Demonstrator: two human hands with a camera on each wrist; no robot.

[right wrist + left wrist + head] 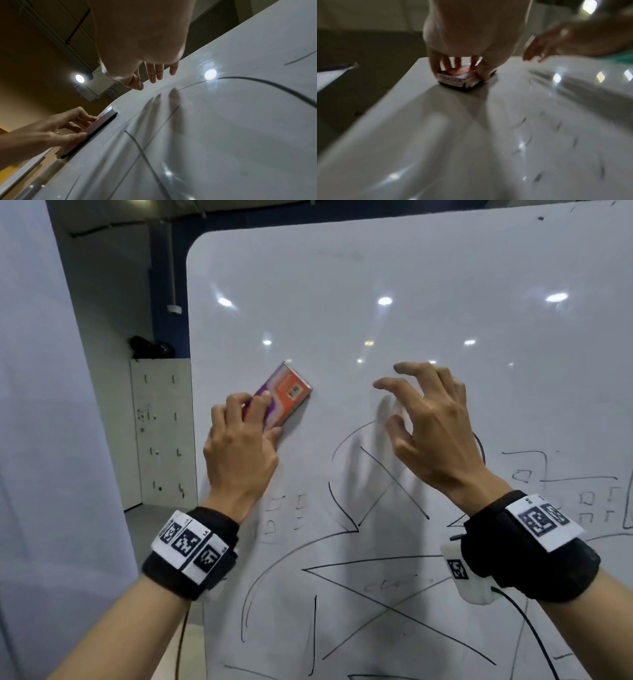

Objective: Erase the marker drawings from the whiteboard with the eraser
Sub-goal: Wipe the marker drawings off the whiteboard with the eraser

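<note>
**Eraser pressed flat near the whiteboard's left edge**

Gripping the eraser in the head view, the left hand pinches its lower end between curled fingers and thumb. It lies flat against the whiteboard, tilted up to the right, near the board's left edge and above the marker drawings. The right hand hovers just off the board to the eraser's right, fingers spread and loosely bent, holding nothing. Both wrists wear black bands with printed tags.

From the left wrist, blurred, the left hand's fingers straddle the eraser, thumb on one long side and the rest on the other, its dark pad touching the board. The right hand shows as a smear beyond.

From the right wrist, the right hand's fingers hang slightly parted above the board, casting shadows across a drawn line. The left hand clamps the eraser against the board's edge region.
</note>
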